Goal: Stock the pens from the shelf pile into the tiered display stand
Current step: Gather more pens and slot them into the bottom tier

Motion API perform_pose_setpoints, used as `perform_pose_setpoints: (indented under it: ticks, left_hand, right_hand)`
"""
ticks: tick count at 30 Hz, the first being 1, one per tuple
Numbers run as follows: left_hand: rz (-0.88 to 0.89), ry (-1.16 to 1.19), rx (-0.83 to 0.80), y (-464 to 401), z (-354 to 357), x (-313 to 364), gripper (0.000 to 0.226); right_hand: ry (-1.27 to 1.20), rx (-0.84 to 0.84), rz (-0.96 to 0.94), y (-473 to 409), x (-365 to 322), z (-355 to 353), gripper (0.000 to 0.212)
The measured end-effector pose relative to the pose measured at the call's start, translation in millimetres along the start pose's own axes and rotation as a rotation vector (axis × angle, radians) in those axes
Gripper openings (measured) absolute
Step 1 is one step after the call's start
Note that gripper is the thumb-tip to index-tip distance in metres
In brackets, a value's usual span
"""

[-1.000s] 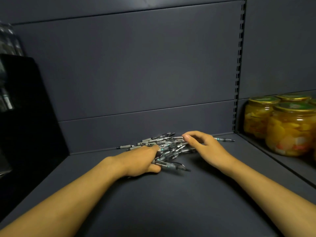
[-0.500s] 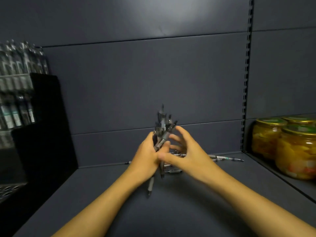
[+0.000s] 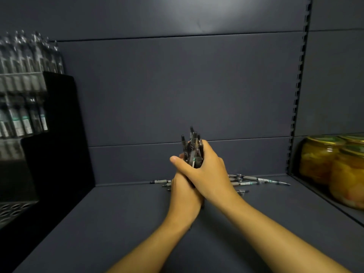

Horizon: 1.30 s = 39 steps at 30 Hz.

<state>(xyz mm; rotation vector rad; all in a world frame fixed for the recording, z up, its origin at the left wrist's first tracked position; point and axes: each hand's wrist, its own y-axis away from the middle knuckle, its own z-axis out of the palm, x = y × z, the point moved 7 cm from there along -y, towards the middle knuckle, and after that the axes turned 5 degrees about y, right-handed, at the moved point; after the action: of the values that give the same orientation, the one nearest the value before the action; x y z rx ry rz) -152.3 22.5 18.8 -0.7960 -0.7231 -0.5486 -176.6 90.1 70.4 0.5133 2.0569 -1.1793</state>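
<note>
Both hands, left [image 3: 184, 196] and right [image 3: 206, 174], clasp an upright pen bundle [image 3: 192, 148] mid-shelf [image 3: 118, 223], open room either side; stand [image 3: 59, 134] cut off left, loose pens [image 3: 260, 181] partly hidden behind.

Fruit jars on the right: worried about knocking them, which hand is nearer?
Right hand; it wraps the pen bundle on the jars' side. Left hand sits lower, farther away.

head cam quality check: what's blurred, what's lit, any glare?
Head view: dim overall, with a soft bright patch on the back panel at top centre. The display stand at left is smeared and its stocked pens are unreadable. The bundle of pens in both hands is dark, while the jars at right are soft at the frame edge.
</note>
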Motion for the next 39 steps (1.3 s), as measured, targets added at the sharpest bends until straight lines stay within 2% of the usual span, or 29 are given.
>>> perform_pose_setpoints:
  ticks: [3,7,10,13,15,18,19,22,25,28,32,34,36,39]
  left_hand:
    - [0.021,-0.087,0.022,0.6,-11.8,-1.7,0.035]
    - [0.154,-0.29,0.079,5.8,-20.3,2.9,0.027]
    - [0.182,-0.367,0.08,5.1,-26.4,2.6,0.029]
    - [0.066,-0.32,0.005,5.7,-26.0,-10.6,0.033]
    - [0.017,-0.307,-0.007,7.3,-27.8,-15.0,0.027]
    - [0.046,-0.5,0.061,7.9,-27.0,-10.0,0.031]
    - [0.044,-0.523,0.028,8.8,-24.6,-10.6,0.033]
    - [0.036,-0.504,0.007,11.2,-24.7,-13.5,0.027]
    - [0.041,-0.638,-0.027,11.6,-26.1,-19.6,0.021]
    - [-0.02,-0.571,-0.037,14.5,-24.1,-24.3,0.014]
    - [-0.053,-0.581,-0.043,17.4,-28.0,-28.9,0.03]
    - [-0.064,-0.536,-0.044,20.1,-27.6,-25.9,0.025]
    - [-0.018,-0.632,-0.101,21.6,-20.1,-14.8,0.02]
    - [-0.065,-0.687,-0.192,18.5,-14.8,0.6,0.034]
  right_hand:
    - [0.037,-0.016,-0.022,4.2,1.8,11.2,0.037]
    - [0.026,-0.032,0.012,11.5,15.3,22.5,0.052]
    - [0.013,-0.017,0.043,12.5,23.1,24.4,0.051]
    - [0.044,-0.027,0.049,14.7,26.7,25.5,0.045]
    - [0.03,-0.029,0.061,15.2,30.6,25.7,0.04]
    - [0.016,-0.013,0.097,14.2,38.8,26.0,0.037]
    - [0.015,-0.012,0.109,13.8,41.1,26.4,0.038]
    - [-0.011,-0.021,0.137,13.5,45.2,26.9,0.043]
    - [-0.05,-0.024,0.165,17.0,51.4,27.3,0.045]
    - [-0.047,-0.019,0.185,21.0,58.2,25.2,0.04]
    - [-0.054,-0.042,0.209,19.9,63.4,23.0,0.029]
    - [-0.057,-0.042,0.207,19.7,63.3,23.3,0.029]
    - [-0.068,-0.027,0.192,18.5,60.1,20.6,0.03]
    - [-0.095,-0.042,0.146,13.0,47.3,15.8,0.034]
